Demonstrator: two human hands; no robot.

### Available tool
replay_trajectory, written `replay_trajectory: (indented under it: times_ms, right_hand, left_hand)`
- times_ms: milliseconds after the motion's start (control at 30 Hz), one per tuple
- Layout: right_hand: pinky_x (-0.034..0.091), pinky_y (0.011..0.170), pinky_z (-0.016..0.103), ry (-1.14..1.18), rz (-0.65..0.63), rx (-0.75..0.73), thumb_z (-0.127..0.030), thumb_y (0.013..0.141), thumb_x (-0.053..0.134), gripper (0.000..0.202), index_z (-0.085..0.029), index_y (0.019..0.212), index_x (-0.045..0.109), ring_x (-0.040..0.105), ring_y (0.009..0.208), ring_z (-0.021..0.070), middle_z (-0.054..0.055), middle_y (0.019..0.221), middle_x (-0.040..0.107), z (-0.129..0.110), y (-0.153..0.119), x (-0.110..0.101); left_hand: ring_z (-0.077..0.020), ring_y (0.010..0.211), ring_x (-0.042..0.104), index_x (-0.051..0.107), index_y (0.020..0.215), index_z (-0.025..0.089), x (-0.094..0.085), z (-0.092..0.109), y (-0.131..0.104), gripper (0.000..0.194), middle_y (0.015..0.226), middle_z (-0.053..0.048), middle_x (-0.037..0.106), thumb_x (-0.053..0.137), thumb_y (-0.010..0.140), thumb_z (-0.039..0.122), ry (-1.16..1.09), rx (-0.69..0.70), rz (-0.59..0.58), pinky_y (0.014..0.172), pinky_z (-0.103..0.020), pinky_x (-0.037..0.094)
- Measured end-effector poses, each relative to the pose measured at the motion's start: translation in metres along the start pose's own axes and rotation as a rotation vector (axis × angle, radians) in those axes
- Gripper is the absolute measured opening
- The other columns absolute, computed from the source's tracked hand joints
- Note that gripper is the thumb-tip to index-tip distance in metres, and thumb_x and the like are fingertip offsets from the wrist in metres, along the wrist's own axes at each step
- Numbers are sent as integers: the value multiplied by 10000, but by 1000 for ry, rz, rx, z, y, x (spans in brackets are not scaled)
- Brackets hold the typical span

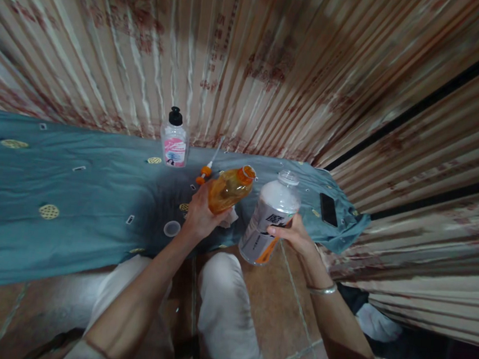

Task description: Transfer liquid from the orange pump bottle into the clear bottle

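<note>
My left hand (202, 214) is wrapped round an amber see-through bottle (230, 191), tilted to the right, its mouth uncapped. In my right hand (295, 236) is a large clear plastic bottle (270, 219) with a grey and orange label, also uncapped and leaning slightly. The two bottle mouths are apart, side by side. Behind the amber bottle an orange pump head with a tube (205, 173) lies on the cloth. Something white and crumpled, perhaps a tissue (230, 218), shows beneath the amber bottle. Left of it lies a round translucent cap (171, 229).
A clear bottle with a black top and pink label (175, 145) stands at the back of the blue-green cloth (94, 188). A dark phone (328, 209) lies at the right end. Pleated patterned curtains (193, 45) hang behind and to the right, above a tiled floor (285, 319).
</note>
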State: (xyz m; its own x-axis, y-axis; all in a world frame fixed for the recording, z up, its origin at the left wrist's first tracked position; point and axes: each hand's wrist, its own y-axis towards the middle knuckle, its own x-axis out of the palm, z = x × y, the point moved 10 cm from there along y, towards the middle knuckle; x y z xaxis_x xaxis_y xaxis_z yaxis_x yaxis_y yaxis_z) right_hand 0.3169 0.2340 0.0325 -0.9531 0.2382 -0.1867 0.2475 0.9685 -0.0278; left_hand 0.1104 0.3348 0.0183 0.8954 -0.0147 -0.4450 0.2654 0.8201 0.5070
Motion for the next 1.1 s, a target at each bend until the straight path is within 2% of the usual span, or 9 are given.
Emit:
replay_trajectory:
  times_ms: [233, 367, 500, 700, 900, 1100]
  right_hand:
    - [525, 837, 372, -3, -149, 60, -439, 494, 840, 656, -192, 1075, 664, 666, 912, 252, 48, 979, 730, -4, -10, 11]
    - [501, 895, 364, -112, -239, 43, -439, 510, 836, 660, -178, 1091, 662, 644, 980, 254, 44, 1027, 716, -20, -13, 17]
    - [512, 854, 350, -234, -315, 46, -410, 517, 839, 661, -156, 1095, 644, 643, 935, 241, 52, 1013, 712, -34, -13, 20]
    - [525, 776, 323, -327, -369, 79, -416, 519, 836, 647, -142, 1066, 626, 633, 865, 216, 50, 964, 699, -46, -13, 18]
    - [505, 827, 340, -361, -391, 31, -434, 507, 835, 688, -157, 1104, 635, 625, 913, 234, 39, 1009, 696, -59, -13, 18]
    - [511, 758, 334, -283, -342, 32, -457, 488, 838, 602, -178, 997, 680, 623, 832, 230, 13, 894, 702, -51, -15, 15]
  left_hand:
    - [-272, 1055, 654, 429, 1241, 174, -2, 4, 0, 716, 1160, -105, 648, 789, 640, 320, 9, 30, 18, 916, -395, 543]
    - [-260, 1072, 647, 425, 1244, 183, -3, 8, -1, 698, 1169, -97, 644, 780, 656, 304, -8, 66, 9, 928, -391, 539]
    - [-258, 1081, 642, 434, 1236, 177, -3, 11, -2, 689, 1183, -101, 638, 784, 656, 301, -22, 93, 4, 939, -399, 538]
    - [-257, 1055, 650, 439, 1235, 159, -3, 10, -3, 671, 1163, -104, 644, 772, 668, 292, -45, 82, 1, 919, -407, 547]
    - [-259, 1073, 645, 438, 1228, 168, -3, 10, -4, 667, 1168, -107, 639, 774, 668, 302, -38, 76, -7, 936, -405, 538]
    - [-264, 1057, 652, 439, 1221, 184, -2, 7, -3, 666, 1163, -92, 644, 771, 653, 285, -46, 22, -28, 926, -435, 541]
